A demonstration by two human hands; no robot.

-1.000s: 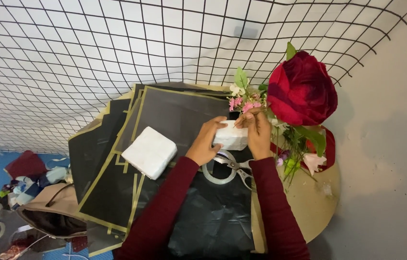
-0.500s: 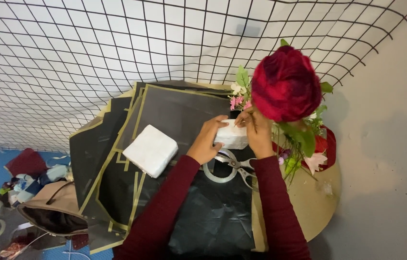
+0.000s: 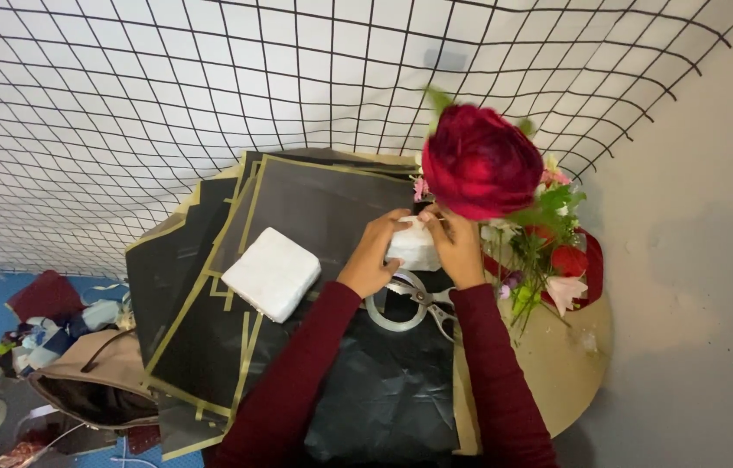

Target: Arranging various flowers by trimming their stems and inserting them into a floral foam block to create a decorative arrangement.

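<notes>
Rose (image 3: 481, 162), big, deep red and blurred, stands above a small white foam block (image 3: 414, 247) over the black paper (image 3: 314, 208) on the counter (image 3: 570, 364). Both hands grip that block, left hand (image 3: 375, 256) and right hand (image 3: 455, 247). Since the earlier frame the rose has shifted left, nearer centre.

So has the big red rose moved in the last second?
Yes. The red rose has swung left, from right of the hands to directly above the white foam block they hold; the other white block stays put.
</notes>
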